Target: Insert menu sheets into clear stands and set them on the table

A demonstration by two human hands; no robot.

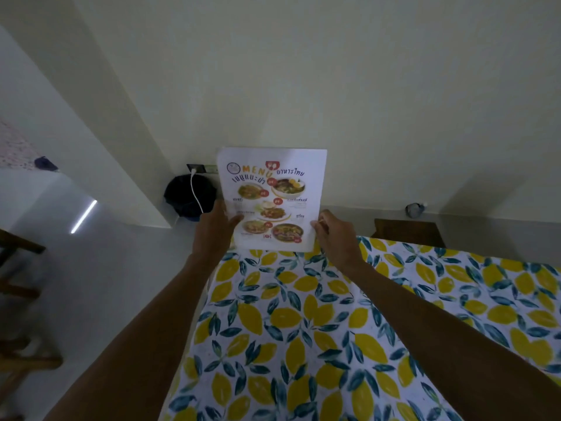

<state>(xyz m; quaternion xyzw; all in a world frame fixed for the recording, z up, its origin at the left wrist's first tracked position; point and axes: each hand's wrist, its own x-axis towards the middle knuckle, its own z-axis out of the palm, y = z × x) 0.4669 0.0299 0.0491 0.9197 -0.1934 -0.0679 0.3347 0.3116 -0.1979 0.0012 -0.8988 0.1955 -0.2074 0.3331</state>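
Note:
A white menu sheet (271,196) with food photos and the word MENU stands upright at the far edge of the table (303,329), which wears a lemon-print cloth. My left hand (214,229) grips the sheet's lower left edge. On the lower right edge my right hand (332,233) pinches it between thumb and fingers. I cannot tell whether a clear stand surrounds the sheet; none shows plainly.
A black bag (185,194) with a white cable (195,192) sits on the floor by a wall socket behind the table. A dark wooden stool (406,232) stands beyond the table's right far edge. Wooden furniture (18,287) is at the left.

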